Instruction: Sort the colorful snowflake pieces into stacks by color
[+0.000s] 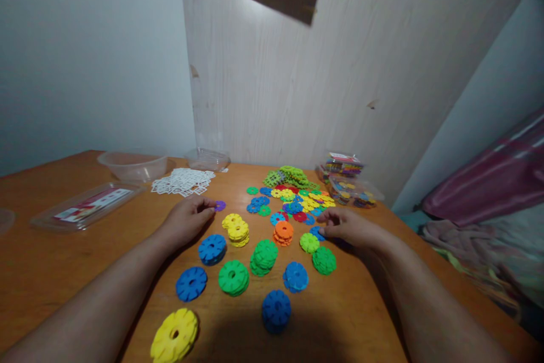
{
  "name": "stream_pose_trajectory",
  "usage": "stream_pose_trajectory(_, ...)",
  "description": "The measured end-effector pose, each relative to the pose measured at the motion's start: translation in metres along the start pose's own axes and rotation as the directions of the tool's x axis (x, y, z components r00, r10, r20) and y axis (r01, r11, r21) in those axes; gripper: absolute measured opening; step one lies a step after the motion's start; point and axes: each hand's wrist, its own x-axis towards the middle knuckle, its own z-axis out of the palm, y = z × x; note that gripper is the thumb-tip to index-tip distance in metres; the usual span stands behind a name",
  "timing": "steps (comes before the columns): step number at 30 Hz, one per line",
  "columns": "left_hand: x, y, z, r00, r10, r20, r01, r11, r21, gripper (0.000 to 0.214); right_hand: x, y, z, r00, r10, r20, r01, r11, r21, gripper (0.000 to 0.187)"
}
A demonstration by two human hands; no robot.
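My left hand is closed, its fingertips pinching the edge of a purple notched plastic disc low over the table. On the other side, my right hand has its fingers curled at a blue notched disc and its thumb on the disc's edge. Between my hands and nearer to me are yellow stacked discs, an orange stack, green stacks and blue stacks. A loose pile of mixed-colour discs lies just beyond them.
Behind the pile is a heap of lime-green lattice pieces. White square frames lie at the left, near a clear bowl and a plastic lid. Clear boxes of pieces stand at the right, by the wall.
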Motion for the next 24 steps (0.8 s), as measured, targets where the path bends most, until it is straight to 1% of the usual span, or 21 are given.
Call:
stream_pose_trajectory(3,0.0,-0.001,0.001,1.0,-0.009,-0.025,0.009,1.0,-0.003,0.034,-0.004,-0.004,0.001,0.999,-0.035,0.032,0.036,0.999,-0.028,0.033)
stream_pose_trajectory(8,-0.002,0.002,0.002,1.0,-0.019,-0.023,0.018,1.0,-0.011,0.034,-0.01,-0.014,0.004,0.994,-0.062,0.09,0.066,0.997,-0.051,0.028)
stream_pose_trajectory(12,-0.002,0.003,0.001,0.999,-0.009,-0.034,0.01,1.0,0.02,0.033,-0.01,-0.017,0.004,0.996,-0.055,0.076,0.066,0.987,-0.15,0.021)
stream_pose_trajectory(15,-0.002,0.003,0.001,1.0,0.001,-0.031,0.0,0.999,0.034,0.033,-0.008,-0.013,0.004,0.997,-0.038,0.068,0.052,0.975,-0.215,0.02)
stream_pose_trajectory(20,-0.002,0.004,0.001,1.0,-0.006,-0.017,0.007,0.999,0.047,0.034,-0.008,-0.01,0.004,0.998,-0.051,0.048,0.062,0.965,-0.256,0.021)
stream_pose_trajectory(24,-0.003,0.007,0.0,0.999,-0.022,-0.032,0.023,0.999,0.045,0.033,-0.008,-0.014,0.004,0.995,-0.057,0.077,0.077,0.953,-0.292,0.018)
